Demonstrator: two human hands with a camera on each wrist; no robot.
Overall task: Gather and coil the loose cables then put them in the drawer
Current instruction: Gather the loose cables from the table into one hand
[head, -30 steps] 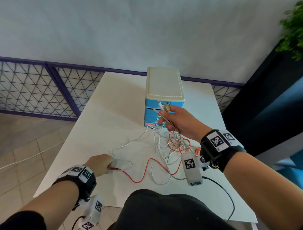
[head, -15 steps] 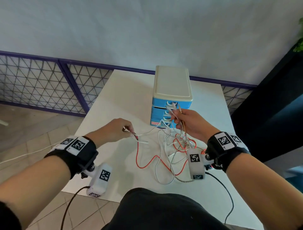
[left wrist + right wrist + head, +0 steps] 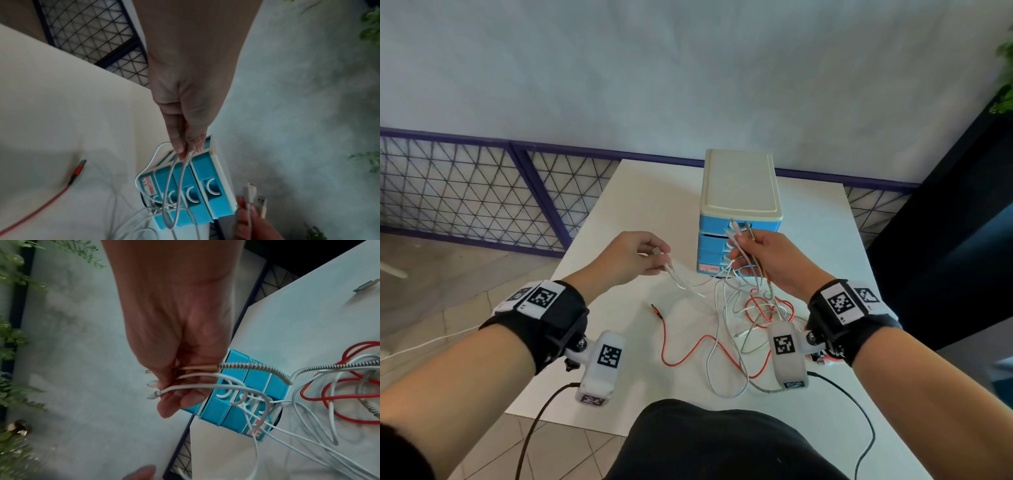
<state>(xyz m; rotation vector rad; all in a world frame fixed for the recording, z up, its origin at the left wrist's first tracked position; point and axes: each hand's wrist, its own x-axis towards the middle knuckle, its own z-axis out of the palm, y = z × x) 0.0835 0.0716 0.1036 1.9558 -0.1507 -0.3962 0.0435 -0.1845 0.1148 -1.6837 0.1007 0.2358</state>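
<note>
Nearest me, toward the near edge of the surface, the slack of the cables lies in a loose tangle: white loops, a red cable and a braided cable crossing one another, with the red cable's plug lying free left of the pile. The step in hand, as I judge it, is collecting the ends into one bundle before coiling, so I would feed the white end across to join the others, then pick up the red plug, and draw the slack up gently so the crossings do not tighten into knots. My left hand is raised over the middle of the surface, thumb and fingertips pinched on the connector end of one white cable, the remaining fingers curled in. My right hand is just beside it to the right, fingers closed around several cable ends at once, two white ones and the braided one, their plugs sticking up past the knuckles. Beyond both hands, toward the far edge, stands the drawer unit, blue fronts under a cream top; as far as I can tell every drawer is pushed in, so one must be pulled out later.
</note>
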